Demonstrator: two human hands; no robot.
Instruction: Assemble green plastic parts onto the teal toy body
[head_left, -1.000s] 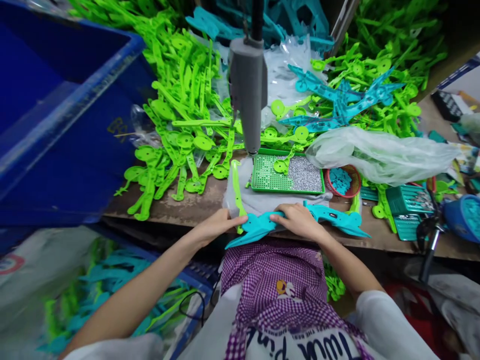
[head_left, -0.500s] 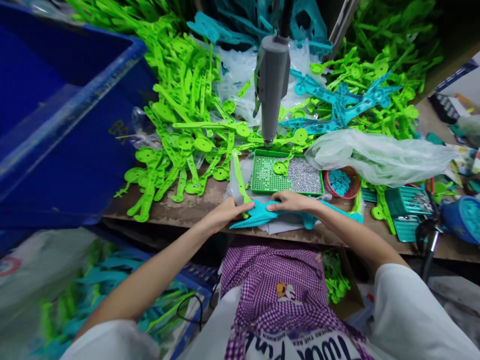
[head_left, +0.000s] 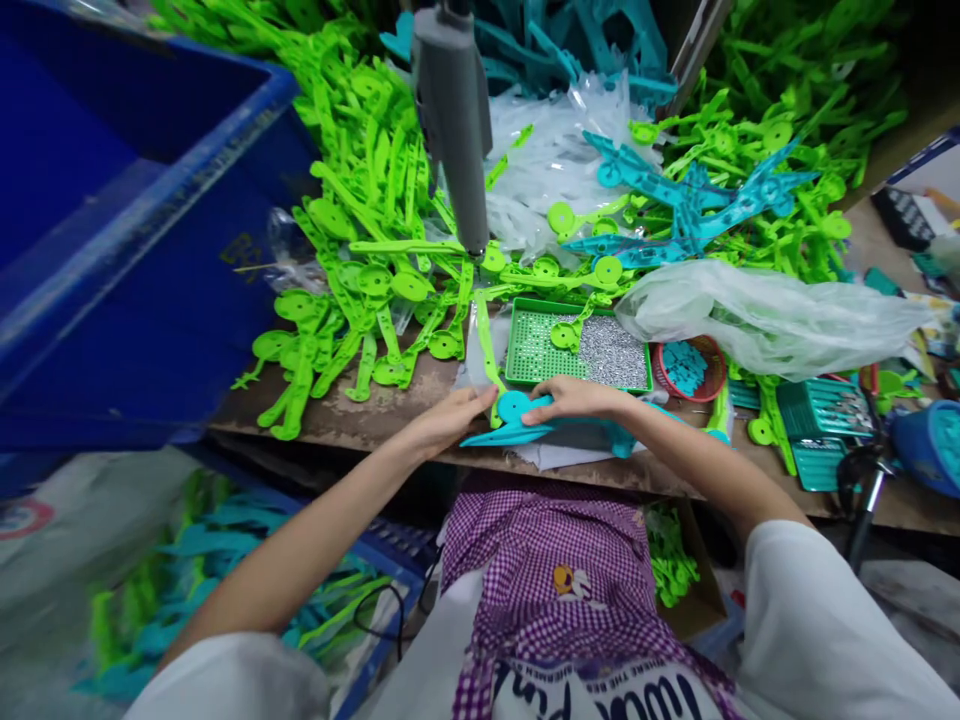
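Note:
A turquoise plastic part (head_left: 517, 432) with a round disc at its left end lies along the table's front edge. My right hand (head_left: 574, 400) is closed on it from above, thumb and fingers near the disc. My left hand (head_left: 459, 415) is beside the disc, its fingers pinched at the lower end of a long lime-green plastic arm (head_left: 486, 345). That arm points away from me, and its lower tip is next to the turquoise disc. A grey electric screwdriver (head_left: 456, 130) hangs tip down above the green pieces, apart from both hands.
Behind my hands is a green tray (head_left: 511, 340) of small metal pieces, with a red basket (head_left: 721, 375) of turquoise bits on its right. A large blue bin (head_left: 247, 140) stands left. Heaped lime-green arms (head_left: 367, 200) and clear plastic bags (head_left: 772, 310) crowd the table.
The hanging screwdriver has swung left, away from above the tray. My left fingers have slid off the turquoise part, uncovering its disc, and the green arm has shifted slightly away from me.

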